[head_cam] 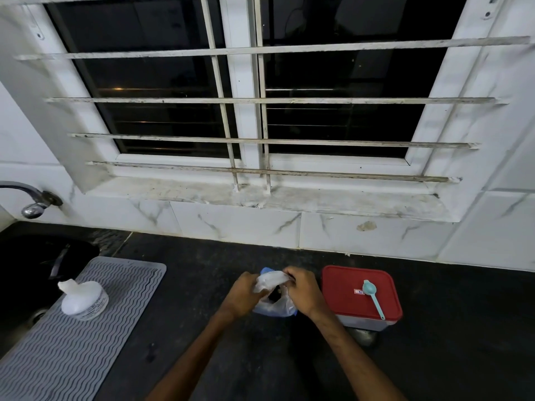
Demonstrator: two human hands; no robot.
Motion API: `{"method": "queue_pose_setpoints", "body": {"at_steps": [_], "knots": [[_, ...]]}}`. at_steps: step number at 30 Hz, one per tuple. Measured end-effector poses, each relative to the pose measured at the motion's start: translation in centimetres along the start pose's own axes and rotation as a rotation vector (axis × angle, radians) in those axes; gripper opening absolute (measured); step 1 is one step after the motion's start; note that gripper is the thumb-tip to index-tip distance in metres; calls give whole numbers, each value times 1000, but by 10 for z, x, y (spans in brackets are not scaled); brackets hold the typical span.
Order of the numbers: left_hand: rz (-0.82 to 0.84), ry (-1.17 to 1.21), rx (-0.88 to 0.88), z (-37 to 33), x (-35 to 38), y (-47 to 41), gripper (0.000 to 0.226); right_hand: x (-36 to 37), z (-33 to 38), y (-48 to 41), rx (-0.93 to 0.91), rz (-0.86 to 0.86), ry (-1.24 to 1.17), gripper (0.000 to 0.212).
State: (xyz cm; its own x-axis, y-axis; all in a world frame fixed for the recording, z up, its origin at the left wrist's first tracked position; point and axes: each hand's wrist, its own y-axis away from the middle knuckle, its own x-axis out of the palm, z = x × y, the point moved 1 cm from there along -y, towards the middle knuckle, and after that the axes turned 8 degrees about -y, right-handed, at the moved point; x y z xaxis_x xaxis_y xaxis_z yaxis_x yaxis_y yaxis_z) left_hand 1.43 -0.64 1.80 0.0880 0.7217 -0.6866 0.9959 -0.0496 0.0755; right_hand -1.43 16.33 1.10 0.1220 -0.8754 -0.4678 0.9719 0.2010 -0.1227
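A clear plastic bag (272, 280) with a bit of blue at its edges sits on the dark countertop (202, 285) in the middle. My left hand (243, 293) grips the bag's left side. My right hand (302, 287) pinches its top at the right. Something dark shows inside the bag between my hands. Just to the right stands a box with a red lid (347, 293), and a light blue spoon (373, 296) lies on that lid.
A grey ribbed drying mat (86, 328) lies at the left with a clear upturned jar (84, 299) on it. A dark sink (34, 264) and a wall tap (33, 204) are at the far left. A barred window and its sill (260, 198) rise behind.
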Motion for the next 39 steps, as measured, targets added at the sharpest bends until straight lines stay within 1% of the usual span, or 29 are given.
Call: {"method": "queue_pose_setpoints", "body": {"at_steps": [2,4,6,9,11,14,15,16,17,19,20,21,22,23,24,25,26,27,28,30,31,34,36,38,39], "knots": [[2,64,-60,0,4,2,26,2,1,1,21,29,-19,14],[-87,153,-164,1,9,3,18,7,-1,4,52,36,20,13],[-202,211,-259,-2,15,3,14,10,-5,7,65,30,111,13],[-307,313,-310,-8,19,4,14,12,-6,8,87,41,149,14],[-343,400,-295,-10,20,6,14,10,-2,7,188,62,185,27],[-364,535,-296,-12,20,9,20,6,-2,7,327,150,347,64],[-373,562,-294,-13,20,9,21,5,-1,7,380,177,340,73],[-376,581,-296,-13,20,10,22,5,0,7,447,201,266,75],[-377,604,-292,-14,20,10,24,6,2,7,528,221,120,71],[-358,618,-282,-13,21,12,32,9,5,8,631,249,-157,53],[-337,615,-271,-14,20,13,36,11,5,8,609,239,-186,38],[-325,609,-257,-12,19,12,39,11,7,7,539,212,-132,22],[-300,585,-248,-9,18,10,41,10,7,5,471,166,-44,13],[-279,543,-228,-6,16,8,42,9,9,5,417,118,20,10],[-244,475,-234,2,16,4,43,9,10,4,384,77,38,11],[-212,387,-259,10,17,-1,49,10,11,4,361,39,29,13],[-197,335,-341,22,21,-7,57,12,9,4,349,-2,15,15],[-172,357,-420,26,23,-9,60,15,8,4,348,-32,3,16],[-163,446,-474,18,21,-7,52,18,7,6,350,-39,0,16],[-159,632,-488,2,18,-3,25,24,3,9,348,-5,25,15],[-172,678,-478,0,19,-4,22,26,1,11,341,19,45,15],[-259,712,-491,5,27,-6,27,30,-6,15,325,85,138,21],[-302,707,-496,9,29,-6,23,30,-9,14,325,149,245,24],[-317,671,-449,12,28,-5,18,30,-9,11,321,261,343,38],[-306,651,-415,18,30,-7,23,31,-8,8,320,311,333,48]]}}
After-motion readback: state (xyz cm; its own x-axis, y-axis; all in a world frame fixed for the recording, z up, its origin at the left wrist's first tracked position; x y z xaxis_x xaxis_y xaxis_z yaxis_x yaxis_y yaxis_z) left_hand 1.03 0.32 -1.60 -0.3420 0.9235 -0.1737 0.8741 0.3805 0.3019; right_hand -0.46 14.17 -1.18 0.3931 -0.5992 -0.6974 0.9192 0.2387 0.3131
